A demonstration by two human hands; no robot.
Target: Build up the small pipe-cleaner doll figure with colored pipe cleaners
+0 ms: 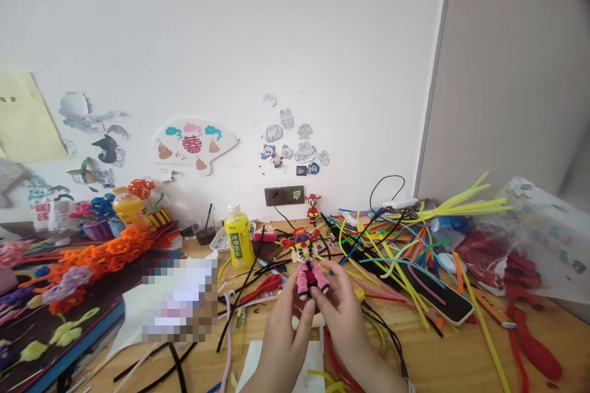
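A small pipe-cleaner doll (306,264) with a red headdress and a pink body stands upright between my two hands above the wooden desk (461,356). My left hand (282,334) pinches the doll's lower left side with thumb and fingers. My right hand (342,313) holds its lower right side, fingers curled around the pink body. Under my hands lies a white sheet of paper (258,359).
A heap of coloured pipe cleaners (396,245) covers the desk on the right, over a black keyboard (437,295). A yellow drink bottle (239,238) stands behind, red scissors (265,287) lie left of the doll, and orange and purple pipe-cleaner flowers (106,252) fill the left side.
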